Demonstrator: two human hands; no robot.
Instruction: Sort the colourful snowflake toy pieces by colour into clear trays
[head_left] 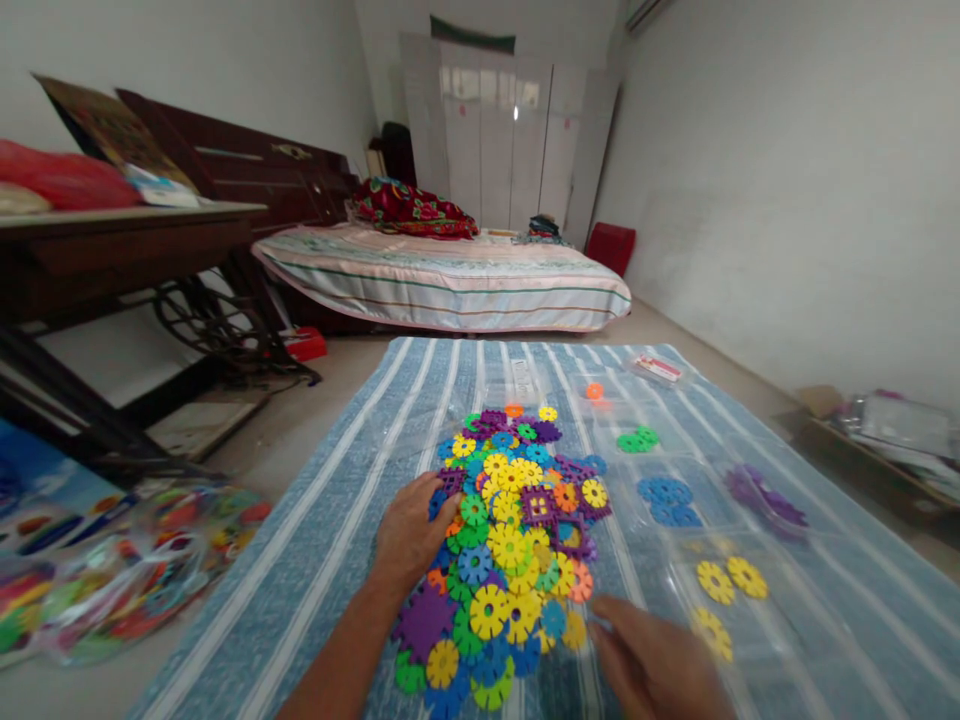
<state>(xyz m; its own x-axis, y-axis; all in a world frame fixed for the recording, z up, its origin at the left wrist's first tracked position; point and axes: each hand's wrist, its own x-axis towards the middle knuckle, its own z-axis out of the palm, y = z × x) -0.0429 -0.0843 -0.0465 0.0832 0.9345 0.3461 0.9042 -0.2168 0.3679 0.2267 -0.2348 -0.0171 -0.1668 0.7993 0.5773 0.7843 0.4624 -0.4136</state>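
Nearest to us, our right hand (656, 665) lies low at the bottom edge, blurred, its fingers stretched loosely toward the right rim of the pile of plastic discs (510, 540); we cannot tell whether it grips anything. Our left hand (411, 535) rests palm down on the left side of that pile, fingers spread and released, touching the discs without holding one. The pile sits in the middle of a blue striped cloth (322, 520). To its right, clear trays hold sorted pieces: yellow discs (731, 578) closest, then blue discs (667, 500) and purple discs (765, 500), then green discs (637, 439), and a single orange disc (594, 391) farthest. Left of the cloth lies a bag of toys (127, 570). Beyond stand a dark table (120, 240) and a bed (442, 275).
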